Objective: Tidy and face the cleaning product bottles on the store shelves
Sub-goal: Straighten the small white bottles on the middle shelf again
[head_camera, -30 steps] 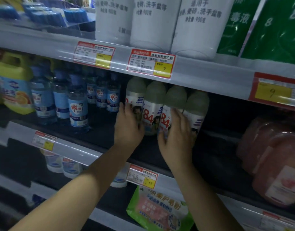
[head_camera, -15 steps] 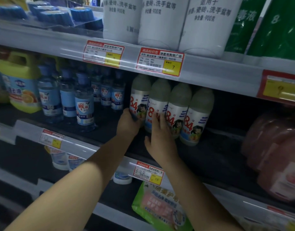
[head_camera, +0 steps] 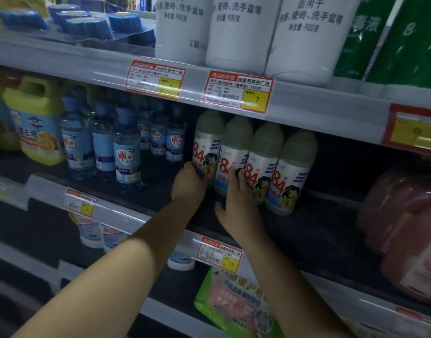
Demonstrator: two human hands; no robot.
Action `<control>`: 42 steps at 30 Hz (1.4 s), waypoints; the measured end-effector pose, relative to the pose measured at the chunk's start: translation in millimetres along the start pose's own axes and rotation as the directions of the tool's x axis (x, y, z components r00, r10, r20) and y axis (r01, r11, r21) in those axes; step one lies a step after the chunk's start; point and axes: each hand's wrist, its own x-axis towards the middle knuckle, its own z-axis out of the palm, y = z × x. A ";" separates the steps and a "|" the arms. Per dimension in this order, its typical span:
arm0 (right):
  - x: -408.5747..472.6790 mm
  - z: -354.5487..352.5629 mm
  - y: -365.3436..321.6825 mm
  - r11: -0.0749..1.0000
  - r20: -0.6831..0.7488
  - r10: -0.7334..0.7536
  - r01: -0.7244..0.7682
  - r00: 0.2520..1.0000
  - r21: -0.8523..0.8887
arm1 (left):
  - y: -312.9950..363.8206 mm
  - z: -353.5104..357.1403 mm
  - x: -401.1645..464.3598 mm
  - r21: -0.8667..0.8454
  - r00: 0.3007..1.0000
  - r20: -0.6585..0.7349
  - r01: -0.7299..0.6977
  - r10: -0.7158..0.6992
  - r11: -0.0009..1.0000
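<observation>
Middle shelf [head_camera: 161, 196], dim light. Four white "84" bottles stand upright in a row at its centre, shoulder to shoulder, red numerals and cartoon labels all facing out.

Left hand [head_camera: 189, 185]: fingers curled round the lower body of the first 84 bottle [head_camera: 207, 145], the leftmost of the row, gripping it near the base. Bottle upright on the shelf.

Right hand [head_camera: 239, 203]: fingers extended upward along the front of the second 84 bottle [head_camera: 234, 152], fingertips reaching toward the third 84 bottle [head_camera: 263, 162]; thumb splayed out to the left, clear of the bottle. Looks like flat contact rather than a grip, though the fingertips are too dark to be sure. The fourth 84 bottle [head_camera: 290, 172] stands untouched at the right end, just beside the third.

Left of the row: a cluster of blue-capped clear bottles [head_camera: 126, 152], several deep, then a yellow jug [head_camera: 36, 123] with an orange-fruit label. Far right on the same shelf, blurred pink packs [head_camera: 404, 215].

Upper shelf: large white bottles [head_camera: 239, 32] with black print, green packs [head_camera: 392, 40] to their right, blue round items [head_camera: 92, 23] to their left. Red-and-yellow price tags [head_camera: 239, 91] on the shelf edge.

Lower shelf: a green-and-pink pouch [head_camera: 234, 303] under the right forearm.
</observation>
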 end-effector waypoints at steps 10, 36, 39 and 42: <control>0.2 0.4 1.6 1.000 -0.042 -0.015 0.015 0.999 0.012 | 16.3 -8.4 6.4 -0.248 0.994 -0.052 -0.110 0.100 0.963; 2.8 1.3 3.8 0.999 -0.153 0.003 0.004 0.988 0.048 | 2.3 -0.2 7.6 -0.148 0.978 -0.044 -0.207 0.202 0.967; 1.9 0.9 3.9 0.999 -0.150 -0.003 0.008 0.989 0.034 | 2.1 -0.7 6.8 -0.115 0.982 -0.027 -0.189 0.187 0.975; 1.7 -0.8 4.1 1.000 -0.129 0.000 0.002 0.992 0.015 | 2.3 -1.1 4.4 -0.076 0.986 0.003 -0.169 0.170 0.983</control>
